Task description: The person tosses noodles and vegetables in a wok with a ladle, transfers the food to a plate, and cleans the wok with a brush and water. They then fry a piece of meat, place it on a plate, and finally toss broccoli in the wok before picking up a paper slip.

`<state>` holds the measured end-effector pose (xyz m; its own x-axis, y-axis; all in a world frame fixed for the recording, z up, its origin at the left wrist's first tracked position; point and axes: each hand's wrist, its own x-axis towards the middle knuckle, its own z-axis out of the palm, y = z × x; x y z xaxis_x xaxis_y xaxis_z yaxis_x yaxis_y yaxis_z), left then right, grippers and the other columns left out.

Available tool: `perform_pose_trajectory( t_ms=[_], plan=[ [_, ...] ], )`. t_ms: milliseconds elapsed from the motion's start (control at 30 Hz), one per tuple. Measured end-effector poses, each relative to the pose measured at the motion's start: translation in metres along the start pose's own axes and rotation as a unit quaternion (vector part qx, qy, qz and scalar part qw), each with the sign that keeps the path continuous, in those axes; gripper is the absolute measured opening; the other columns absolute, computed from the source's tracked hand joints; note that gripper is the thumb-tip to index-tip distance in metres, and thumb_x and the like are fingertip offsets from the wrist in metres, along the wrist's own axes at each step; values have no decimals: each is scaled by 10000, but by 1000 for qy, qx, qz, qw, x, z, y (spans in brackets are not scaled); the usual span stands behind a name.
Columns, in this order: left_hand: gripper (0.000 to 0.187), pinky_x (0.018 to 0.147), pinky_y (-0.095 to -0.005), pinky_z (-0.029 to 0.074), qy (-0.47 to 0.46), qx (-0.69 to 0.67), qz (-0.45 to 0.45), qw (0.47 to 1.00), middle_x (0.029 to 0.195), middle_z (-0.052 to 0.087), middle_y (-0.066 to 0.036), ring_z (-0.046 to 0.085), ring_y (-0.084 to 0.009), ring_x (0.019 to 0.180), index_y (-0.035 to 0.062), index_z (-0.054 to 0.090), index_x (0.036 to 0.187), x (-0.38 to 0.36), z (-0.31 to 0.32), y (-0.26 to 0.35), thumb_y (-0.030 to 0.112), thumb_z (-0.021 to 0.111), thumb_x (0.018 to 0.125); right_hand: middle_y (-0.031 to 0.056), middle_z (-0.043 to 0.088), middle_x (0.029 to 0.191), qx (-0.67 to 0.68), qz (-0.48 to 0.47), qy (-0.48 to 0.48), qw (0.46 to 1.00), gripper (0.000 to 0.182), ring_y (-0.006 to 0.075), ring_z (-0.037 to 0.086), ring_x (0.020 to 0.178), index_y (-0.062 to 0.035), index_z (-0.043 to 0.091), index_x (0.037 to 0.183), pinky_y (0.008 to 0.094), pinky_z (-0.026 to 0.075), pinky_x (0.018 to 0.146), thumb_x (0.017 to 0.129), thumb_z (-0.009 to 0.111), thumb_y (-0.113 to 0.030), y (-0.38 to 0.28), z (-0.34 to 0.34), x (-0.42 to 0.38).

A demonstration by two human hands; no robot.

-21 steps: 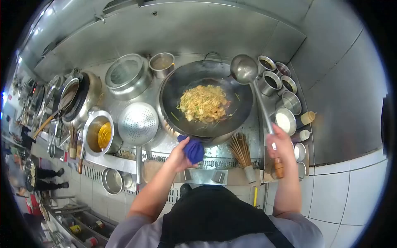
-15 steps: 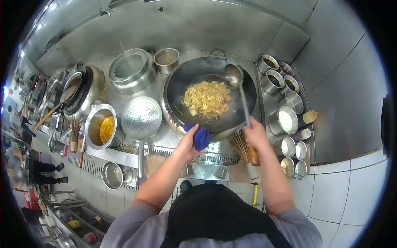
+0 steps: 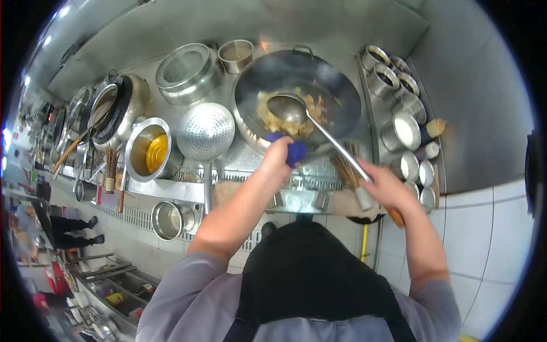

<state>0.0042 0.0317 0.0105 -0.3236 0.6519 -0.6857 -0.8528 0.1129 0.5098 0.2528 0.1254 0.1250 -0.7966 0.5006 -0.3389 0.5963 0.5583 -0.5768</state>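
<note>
My left hand (image 3: 277,158) is closed round a purple cloth (image 3: 296,153) at the near rim of the big black wok (image 3: 342,94). In the wok lie noodles (image 3: 268,118), partly covered by the bowl of a long metal ladle (image 3: 335,143). My right hand (image 3: 383,183) grips the ladle's handle, whose wooden end sticks out below the hand. A bamboo brush (image 3: 363,198) lies between my hands, close to the right one.
A perforated strainer (image 3: 205,132), a pot with yellow liquid (image 3: 135,149) and a lidded pot (image 3: 183,68) stand left of the wok. Several seasoning containers (image 3: 405,131) line the right side. Other people (image 3: 68,229) are at far left.
The ladle has swung from the wok's back right onto the noodles. My right hand has moved right and toward me. The wok's near rim is raised, and the view has shifted.
</note>
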Motion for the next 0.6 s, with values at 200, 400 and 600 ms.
perform_pose_trajectory(
  t_ms=[200, 400, 600],
  plan=[
    [303, 536, -369, 499, 23, 29, -8, 999, 863, 591, -101, 606, -234, 728, 31, 483, 1100, -11, -66, -68, 83, 485, 802, 258, 594, 979, -173, 39, 124, 976, 542, 404, 585, 902, -79, 333, 1390, 466, 459, 801, 868, 474, -116, -19, 23, 24],
    [179, 443, -335, 377, 25, 42, 2, 999, 781, 576, -72, 548, -191, 619, 94, 478, 967, -62, 1, -10, 193, 516, 823, 202, 630, 1001, -142, 105, 83, 981, 518, 356, 611, 868, -241, 436, 1350, 408, 470, 776, 858, 559, -135, -9, -34, -42],
    [195, 570, -352, 482, -6, 59, 11, 998, 832, 563, -91, 574, -204, 696, 32, 500, 959, -18, -55, -52, 114, 517, 783, 219, 614, 843, -202, 123, 171, 956, 517, 381, 593, 830, -227, 391, 1373, 459, 454, 745, 880, 523, -147, 11, 13, -6]
  ],
)
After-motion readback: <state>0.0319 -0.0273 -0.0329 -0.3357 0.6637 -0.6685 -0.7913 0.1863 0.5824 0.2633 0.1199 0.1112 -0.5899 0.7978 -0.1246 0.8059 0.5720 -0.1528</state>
